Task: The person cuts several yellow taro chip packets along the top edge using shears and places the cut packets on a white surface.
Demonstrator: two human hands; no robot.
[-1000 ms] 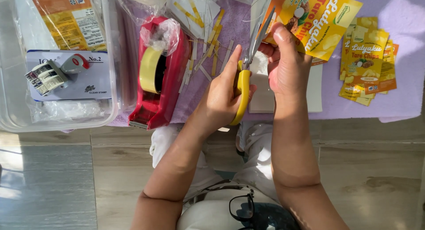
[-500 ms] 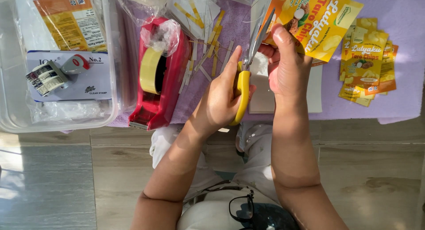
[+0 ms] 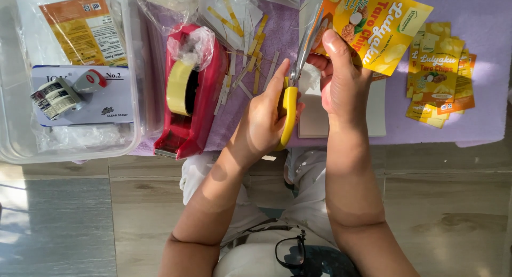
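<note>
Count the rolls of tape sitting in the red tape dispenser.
1. A single yellowish roll of tape sits upright in the red plastic tape dispenser, left of the left hand holding the yellow-handled scissors. The clear plastic bin could hide others.

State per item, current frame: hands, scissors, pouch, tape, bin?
left hand: gripping the scissors' yellow handles
scissors: blades at the pouch's left edge
right hand: holding the pouch up
pouch: yellow, tilted
tape dispenser: red, roll loaded
pouch stack: flat on the cloth
bin: clear, lid off
</note>
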